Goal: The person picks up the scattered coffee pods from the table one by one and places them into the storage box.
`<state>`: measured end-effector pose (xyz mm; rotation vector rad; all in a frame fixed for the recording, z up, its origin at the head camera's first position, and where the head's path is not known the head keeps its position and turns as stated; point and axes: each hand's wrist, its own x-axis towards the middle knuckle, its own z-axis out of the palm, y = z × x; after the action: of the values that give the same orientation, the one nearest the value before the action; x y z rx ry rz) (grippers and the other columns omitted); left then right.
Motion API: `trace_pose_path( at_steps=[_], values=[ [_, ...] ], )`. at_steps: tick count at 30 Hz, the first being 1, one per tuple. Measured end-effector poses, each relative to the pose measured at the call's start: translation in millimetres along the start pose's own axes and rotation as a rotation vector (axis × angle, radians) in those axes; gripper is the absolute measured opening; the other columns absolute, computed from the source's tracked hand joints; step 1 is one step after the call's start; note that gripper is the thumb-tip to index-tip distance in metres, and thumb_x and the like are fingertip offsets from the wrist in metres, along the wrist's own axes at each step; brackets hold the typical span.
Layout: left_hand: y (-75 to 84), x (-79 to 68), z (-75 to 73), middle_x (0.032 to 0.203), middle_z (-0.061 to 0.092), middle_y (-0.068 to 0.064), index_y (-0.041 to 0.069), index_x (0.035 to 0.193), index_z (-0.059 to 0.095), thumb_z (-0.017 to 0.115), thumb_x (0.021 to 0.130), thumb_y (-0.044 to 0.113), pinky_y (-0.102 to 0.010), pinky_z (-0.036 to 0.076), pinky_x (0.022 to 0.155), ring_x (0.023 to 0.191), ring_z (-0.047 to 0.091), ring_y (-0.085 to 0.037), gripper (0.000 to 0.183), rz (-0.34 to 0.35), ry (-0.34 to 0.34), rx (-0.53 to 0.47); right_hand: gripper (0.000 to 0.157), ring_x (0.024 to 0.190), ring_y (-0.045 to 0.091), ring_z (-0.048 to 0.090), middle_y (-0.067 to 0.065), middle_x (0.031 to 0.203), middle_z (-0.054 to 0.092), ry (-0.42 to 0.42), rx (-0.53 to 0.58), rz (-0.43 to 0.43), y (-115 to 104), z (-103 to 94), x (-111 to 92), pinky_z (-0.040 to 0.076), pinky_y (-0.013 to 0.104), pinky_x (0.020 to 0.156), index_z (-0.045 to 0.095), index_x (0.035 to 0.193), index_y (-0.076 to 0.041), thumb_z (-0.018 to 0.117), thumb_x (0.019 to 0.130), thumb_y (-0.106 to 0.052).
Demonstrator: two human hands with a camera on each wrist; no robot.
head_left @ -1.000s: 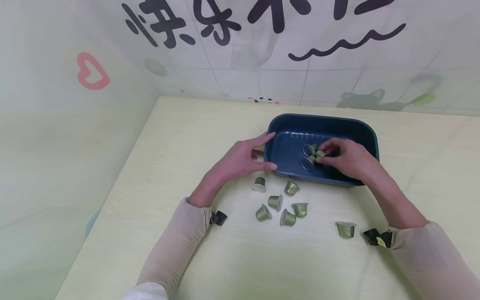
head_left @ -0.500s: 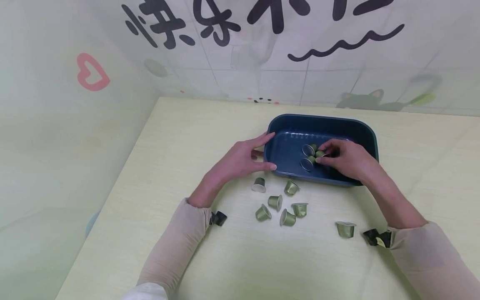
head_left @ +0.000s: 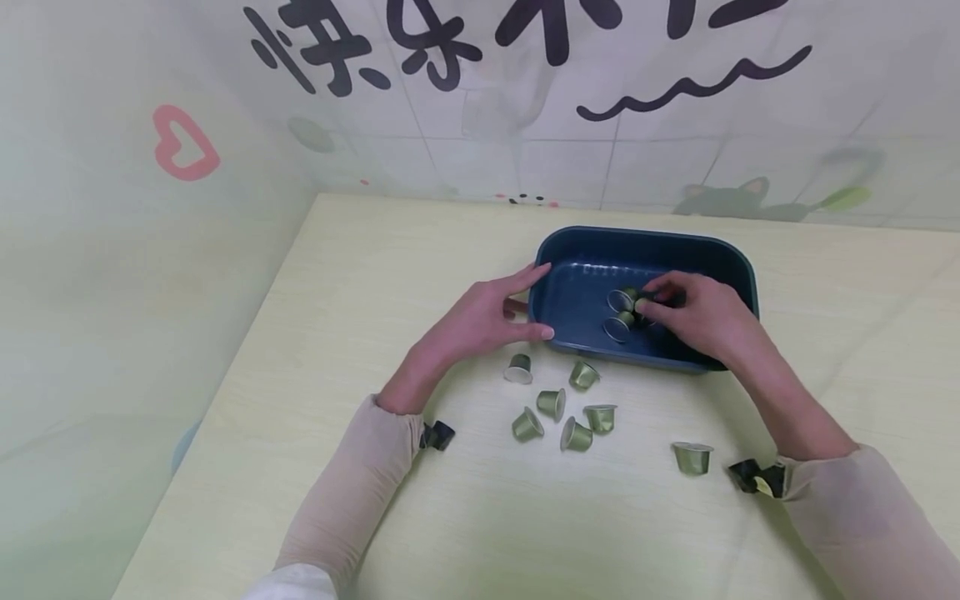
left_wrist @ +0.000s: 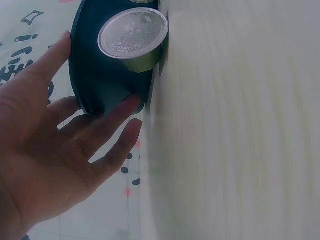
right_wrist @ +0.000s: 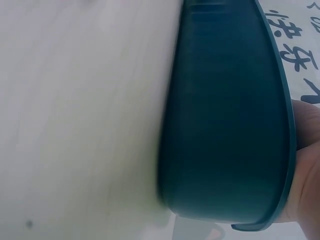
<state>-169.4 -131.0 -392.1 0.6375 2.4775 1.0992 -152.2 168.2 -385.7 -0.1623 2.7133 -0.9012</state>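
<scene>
My left hand (head_left: pixel 487 317) spans the left end of a dark blue plastic bin (head_left: pixel 570 292), thumb and fingers extended at its rim. Its fingers also lie against the bin's wall in the left wrist view, near a green coffee capsule (left_wrist: pixel 132 35) with a silver lid. Inside the bin, my right hand (head_left: pixel 697 312) reaches down beside several green capsules (head_left: pixel 618 329). Its thumb and fingers pinch one, mostly hidden by the fingertips. In the right wrist view, the bin's wall (right_wrist: pixel 225 120) covers most of the right hand (right_wrist: pixel 307 175).
Several green capsules (head_left: pixel 577 435) lie scattered on the pale wooden table (head_left: pixel 360 275) in front of the bin. A single capsule (head_left: pixel 692 458) lies farther right, near the right sleeve (head_left: pixel 855 508). A printed wall (head_left: pixel 480 150) stands behind the table.
My right hand has shifted slightly up and right within the bin, thumb and fingers now closer together. The left hand and the table capsules stay in place.
</scene>
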Motion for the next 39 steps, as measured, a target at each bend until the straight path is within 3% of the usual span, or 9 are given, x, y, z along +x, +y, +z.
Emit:
trace_pose_path(
  at_steps=[6,13,21,27,35,39],
  values=[
    [0.8,1.1,0.2,0.160,0.030,0.006,0.028,0.157,0.031,0.080,0.084,0.038,-0.030,0.053,0.090,0.112,0.065,-0.013,0.088,-0.011,0.006,-0.009,0.044,0.095,0.031,0.058,0.016,0.120,0.061,0.052,0.011,-0.032,-1,-3.0,-4,0.045,0.046,0.077,0.063,0.127,-0.007,0.062,0.098,-0.040],
    [-0.6,2.0,1.5,0.160,0.030,0.004,0.027,0.157,0.032,0.080,0.084,0.037,-0.028,0.053,0.088,0.111,0.066,-0.013,0.087,0.003,0.001,-0.011,0.050,0.100,0.031,0.061,0.014,0.126,0.059,0.091,0.132,-0.059,2,-10.1,-14,0.047,0.041,0.079,0.055,0.136,-0.011,0.062,0.097,-0.042],
    [0.7,2.6,1.2,0.160,0.031,0.005,0.028,0.157,0.031,0.080,0.085,0.036,-0.028,0.053,0.089,0.112,0.065,-0.014,0.088,0.002,0.006,-0.015,0.052,0.103,0.031,0.061,0.010,0.125,0.056,0.135,0.187,-0.075,5,-15.0,-26,0.046,0.022,0.073,0.051,0.141,-0.012,0.059,0.099,-0.042],
    [-1.0,3.6,1.4,0.160,0.031,0.005,0.028,0.157,0.031,0.080,0.085,0.036,-0.028,0.053,0.090,0.112,0.065,-0.014,0.088,0.003,0.004,-0.012,0.050,0.103,0.029,0.061,0.010,0.131,0.056,0.140,0.200,-0.099,6,-16.4,-35,0.044,0.019,0.071,0.049,0.144,-0.014,0.057,0.101,-0.038],
    [0.2,4.1,1.2,0.160,0.030,0.006,0.027,0.157,0.030,0.081,0.084,0.036,-0.029,0.053,0.090,0.115,0.064,-0.015,0.089,0.004,-0.002,-0.015,0.047,0.092,0.002,0.057,0.006,0.129,0.058,0.179,0.213,-0.121,10,-16.7,-51,0.043,0.013,0.070,0.051,0.141,-0.015,0.060,0.100,-0.036],
    [0.4,3.2,0.6,0.160,0.029,0.006,0.027,0.157,0.030,0.081,0.084,0.035,-0.030,0.053,0.092,0.116,0.064,-0.015,0.089,0.001,-0.002,-0.020,0.043,0.089,0.001,0.057,0.004,0.126,0.059,0.180,0.244,-0.136,11,-15.0,-56,0.043,0.014,0.068,0.053,0.140,-0.015,0.060,0.101,-0.032]
  ],
)
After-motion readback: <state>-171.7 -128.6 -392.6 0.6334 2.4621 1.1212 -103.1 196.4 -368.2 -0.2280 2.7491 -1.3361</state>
